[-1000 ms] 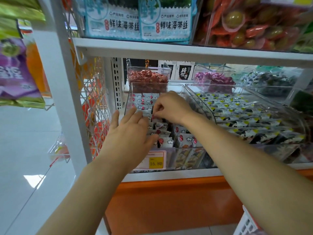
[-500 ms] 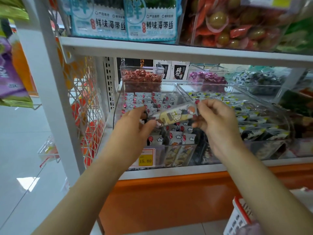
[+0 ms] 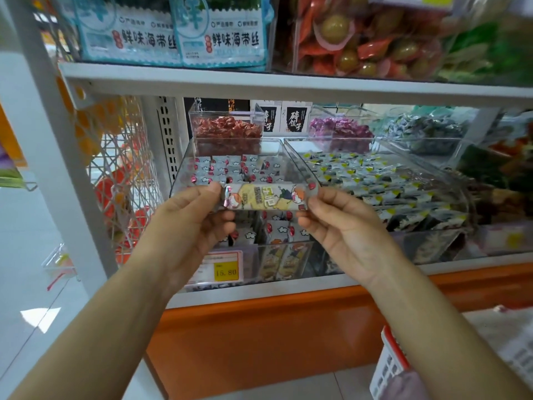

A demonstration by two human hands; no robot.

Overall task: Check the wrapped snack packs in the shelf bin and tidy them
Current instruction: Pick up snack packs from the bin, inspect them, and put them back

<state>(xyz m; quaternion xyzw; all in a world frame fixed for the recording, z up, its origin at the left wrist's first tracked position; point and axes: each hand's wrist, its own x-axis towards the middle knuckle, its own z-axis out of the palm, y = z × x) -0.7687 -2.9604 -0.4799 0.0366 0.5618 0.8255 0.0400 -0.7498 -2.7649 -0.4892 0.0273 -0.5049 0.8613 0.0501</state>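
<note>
A long wrapped snack pack (image 3: pixel 265 197), yellow with cartoon print, is held level in front of the clear shelf bin (image 3: pixel 184 166). My left hand (image 3: pixel 190 223) pinches its left end and my right hand (image 3: pixel 343 226) pinches its right end. Inside the bin stand several more grey and red wrapped packs (image 3: pixel 230 168), upright in rows. Some of those near the front are hidden behind the held pack and my hands.
A yellow price tag (image 3: pixel 226 272) reading 15.80 sits on the bin's front. To the right is a second clear bin (image 3: pixel 450 174) of dark and yellow packs. Small tubs of red sweets (image 3: pixel 227 131) and purple sweets (image 3: pixel 340 131) stand behind. A white basket (image 3: pixel 386 368) sits low right.
My right hand lifted one pack out of the bin. My left hand came off the packs and took its left end. The pack now sits level between both hands.
</note>
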